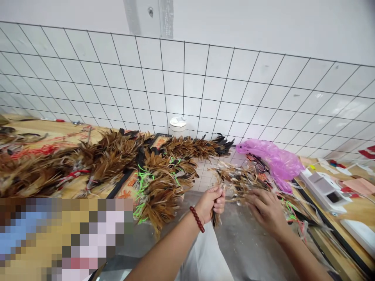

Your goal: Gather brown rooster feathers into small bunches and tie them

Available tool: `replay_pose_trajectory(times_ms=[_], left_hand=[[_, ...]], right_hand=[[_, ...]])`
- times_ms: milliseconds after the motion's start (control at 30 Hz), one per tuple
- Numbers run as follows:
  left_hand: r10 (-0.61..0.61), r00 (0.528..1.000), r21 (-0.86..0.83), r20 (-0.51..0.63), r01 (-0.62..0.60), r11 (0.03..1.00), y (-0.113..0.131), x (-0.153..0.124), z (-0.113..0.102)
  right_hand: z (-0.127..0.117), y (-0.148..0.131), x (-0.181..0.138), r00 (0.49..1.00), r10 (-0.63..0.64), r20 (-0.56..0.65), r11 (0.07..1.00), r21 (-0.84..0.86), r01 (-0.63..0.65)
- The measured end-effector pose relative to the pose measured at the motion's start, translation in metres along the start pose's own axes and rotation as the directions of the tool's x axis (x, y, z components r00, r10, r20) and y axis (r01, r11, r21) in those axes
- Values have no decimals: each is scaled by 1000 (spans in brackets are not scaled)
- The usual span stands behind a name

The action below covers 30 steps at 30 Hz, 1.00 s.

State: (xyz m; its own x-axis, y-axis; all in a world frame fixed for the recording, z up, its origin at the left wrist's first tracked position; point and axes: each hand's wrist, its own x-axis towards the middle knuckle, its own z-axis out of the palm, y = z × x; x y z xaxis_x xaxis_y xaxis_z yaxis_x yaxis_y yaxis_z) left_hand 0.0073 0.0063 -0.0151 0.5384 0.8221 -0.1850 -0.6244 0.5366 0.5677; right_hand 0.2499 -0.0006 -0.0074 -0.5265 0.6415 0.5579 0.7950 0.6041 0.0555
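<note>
My left hand (211, 203), with a dark red bead bracelet (197, 219) on the wrist, is closed round a small bunch of brown feathers (217, 183) that sticks up and down out of the fist. My right hand (265, 208) lies just to the right of it. Its fingers are curled into a loose pile of brown feathers and thread (244, 180), and I cannot make out what they pinch. Both hands hover above a grey floor between two wooden tables.
Long bundles of brown feathers tied with green and red thread (123, 168) cover the wooden table on the left. A pink plastic bag (271, 156), scissors and a white box (324, 189) lie on the right table. A white lidded cup (177, 125) stands by the wire grid.
</note>
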Motion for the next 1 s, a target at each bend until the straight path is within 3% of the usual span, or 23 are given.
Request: replay_pose_trajectory(times_ms=[167,500,1000], left_hand=[[-15,1000,-34,-27,14,999,-1,-1,0],[-83,994,-55,-66,80,995,-1,-2,2],[-141,984,-95,-109,131,987,2,-3,9]], right_hand=[[-1,-9,1,999,-16,-47,999,48,18],[-5,-23,6,984,-174,-49,965,191,180],[-3,-19,9,988,-157,11,956,253,149]])
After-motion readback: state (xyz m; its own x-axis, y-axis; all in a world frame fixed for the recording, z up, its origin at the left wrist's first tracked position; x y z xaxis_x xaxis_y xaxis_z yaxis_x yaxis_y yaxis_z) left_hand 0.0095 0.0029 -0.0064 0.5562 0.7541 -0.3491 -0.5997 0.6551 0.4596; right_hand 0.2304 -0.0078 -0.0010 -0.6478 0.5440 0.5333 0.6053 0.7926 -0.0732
